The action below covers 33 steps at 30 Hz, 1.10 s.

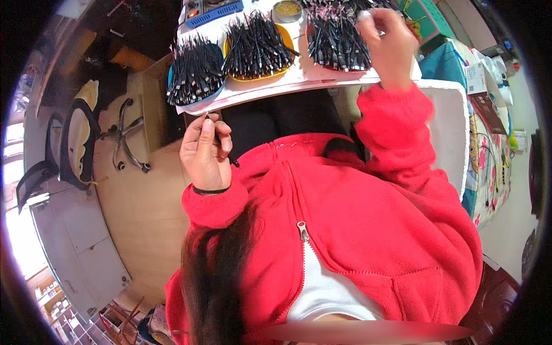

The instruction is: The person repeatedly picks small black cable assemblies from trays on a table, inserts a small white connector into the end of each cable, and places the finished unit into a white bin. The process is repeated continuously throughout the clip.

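Note:
My left hand [206, 150] is raised in front of the table's near edge, thumb and fingers pinched on a short black cable [235, 163]. One end of that cable pokes out below the fingers; a small tip shows above the thumb. Over the right side of the table is my right hand [394, 49], slightly blurred, its fingers curled together beside a pile of black cables [339, 46]. Whatever it may hold is hidden. Two more bundles of short black cables with plugs and pinkish wire ends, a left one [195, 70] and a middle one [259, 49], lie in trays.
The white table [241, 89] also carries a blue box with sockets [214, 12] and a small round tin [287, 10]. A white bin [443, 121] stands by my right arm. To the left are a wheeled chair base [122, 135] and an open cardboard box [155, 106].

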Available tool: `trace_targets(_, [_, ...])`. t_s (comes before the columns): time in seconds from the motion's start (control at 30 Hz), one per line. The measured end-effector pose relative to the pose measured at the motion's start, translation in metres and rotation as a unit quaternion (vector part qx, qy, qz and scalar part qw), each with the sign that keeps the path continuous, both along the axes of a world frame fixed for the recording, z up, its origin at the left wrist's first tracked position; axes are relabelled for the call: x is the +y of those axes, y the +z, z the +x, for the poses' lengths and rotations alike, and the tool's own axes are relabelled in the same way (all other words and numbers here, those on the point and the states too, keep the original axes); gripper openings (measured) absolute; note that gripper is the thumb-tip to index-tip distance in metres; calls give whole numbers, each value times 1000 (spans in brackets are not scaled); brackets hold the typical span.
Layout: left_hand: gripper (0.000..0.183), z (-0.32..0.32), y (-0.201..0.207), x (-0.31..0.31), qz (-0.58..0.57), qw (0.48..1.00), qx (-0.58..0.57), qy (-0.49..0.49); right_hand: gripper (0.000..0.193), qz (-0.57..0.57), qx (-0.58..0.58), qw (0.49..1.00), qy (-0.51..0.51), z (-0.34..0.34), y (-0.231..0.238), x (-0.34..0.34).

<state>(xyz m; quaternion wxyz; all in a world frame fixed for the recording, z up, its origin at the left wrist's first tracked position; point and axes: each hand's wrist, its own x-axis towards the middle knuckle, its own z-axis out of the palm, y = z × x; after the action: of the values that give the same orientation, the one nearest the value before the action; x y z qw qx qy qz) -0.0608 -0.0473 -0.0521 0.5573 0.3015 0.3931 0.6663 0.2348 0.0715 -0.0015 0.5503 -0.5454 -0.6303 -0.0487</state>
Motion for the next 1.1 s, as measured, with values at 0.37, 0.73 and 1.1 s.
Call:
trace_targets(0.37, [14,-64,-22,-30,-34,957,190,218,22,-590,-123,730,322,-53,-76,-91])
trace_targets(0.73, [17,-120,-90,-68,-87,832,454,307,27,-562,-450,556,416,-232,-331,-33])
trace_targets(1.1, [16,-148,-77,-94,-172,808,483,289,24,-559,-480,583,342,-249,-367,-87])
